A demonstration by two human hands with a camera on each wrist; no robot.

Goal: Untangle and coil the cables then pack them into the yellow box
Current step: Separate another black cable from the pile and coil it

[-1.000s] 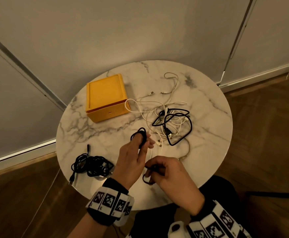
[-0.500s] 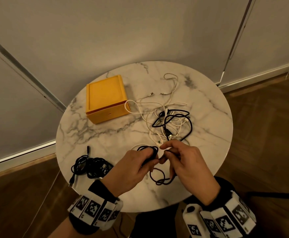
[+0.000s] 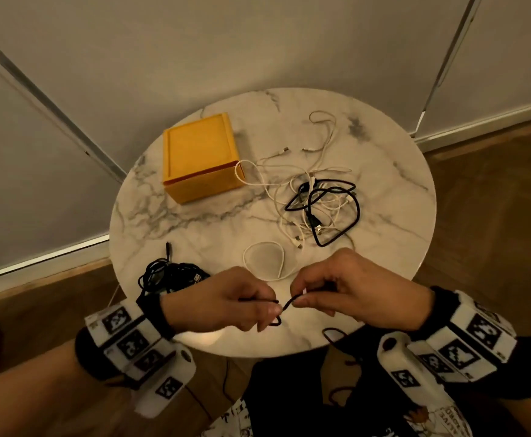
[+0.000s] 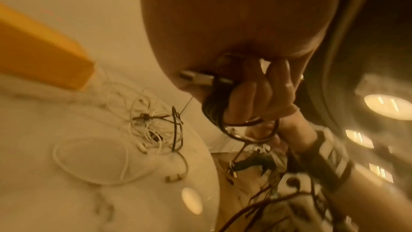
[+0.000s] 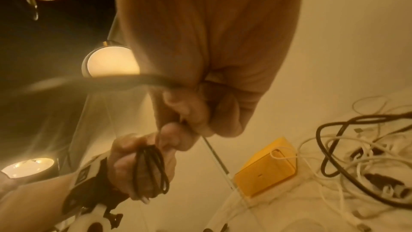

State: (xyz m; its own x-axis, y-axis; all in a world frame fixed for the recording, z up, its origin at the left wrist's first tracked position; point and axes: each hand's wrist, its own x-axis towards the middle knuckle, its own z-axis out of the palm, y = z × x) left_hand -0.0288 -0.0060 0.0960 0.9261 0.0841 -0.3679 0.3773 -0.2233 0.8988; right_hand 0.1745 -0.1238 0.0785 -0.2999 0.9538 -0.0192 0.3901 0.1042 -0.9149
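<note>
We were partway through. Our left hand gripped a small coil of black cable, fingers curled round its loops, while our right hand pinched the cable's loose tail between thumb and fingertips, just beside the left, above the near edge of the marble table. The yellow box sat closed toward the back left, nothing visibly packed. A bundled black cable lay at the near left; the tangle of white and black cables remained unsorted at the right.
</note>
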